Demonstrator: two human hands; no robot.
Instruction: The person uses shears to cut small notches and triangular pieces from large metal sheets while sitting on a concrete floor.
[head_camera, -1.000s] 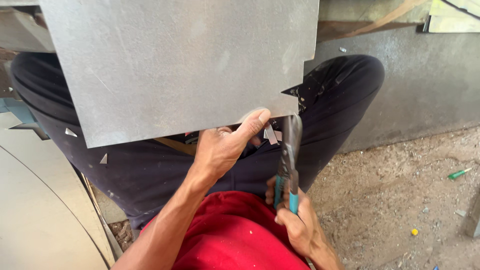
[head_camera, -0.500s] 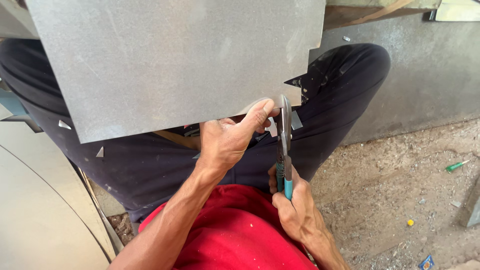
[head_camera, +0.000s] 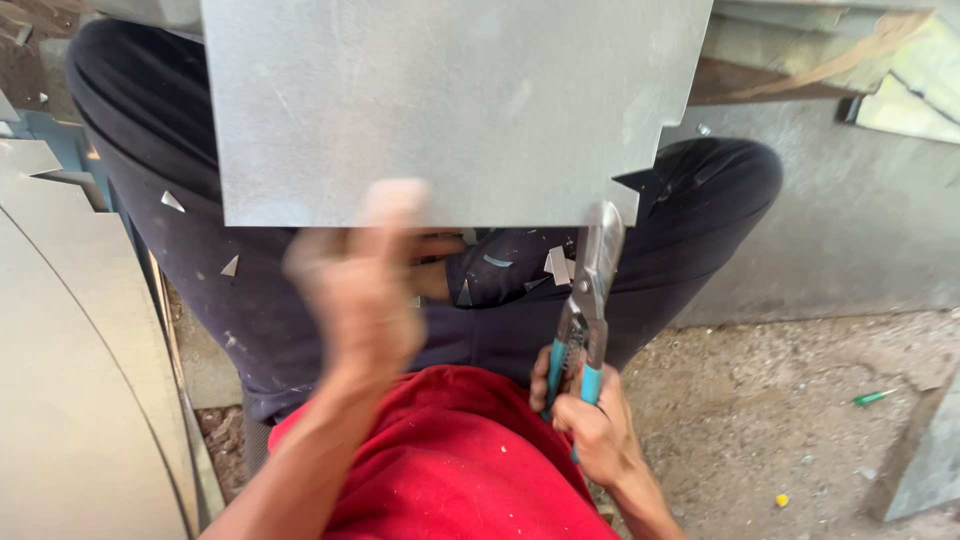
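Head view: right hand (head_camera: 590, 425) grips teal-handled metal snips (head_camera: 585, 315), blades at the lower right corner of a flat grey sheet-metal panel (head_camera: 450, 100) over the lap. Left hand (head_camera: 365, 275) is blurred just below the panel's edge; its grip cannot be told.

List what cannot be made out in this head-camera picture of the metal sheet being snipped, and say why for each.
- Left hand: motion-blurred, so its grip cannot be told.
- Metal sheet: its top is cut off by the picture's upper edge.
- Snips: the blade tips run in at the sheet's lower edge and cannot be made out.
- Right hand: fingers wrap the teal handles.
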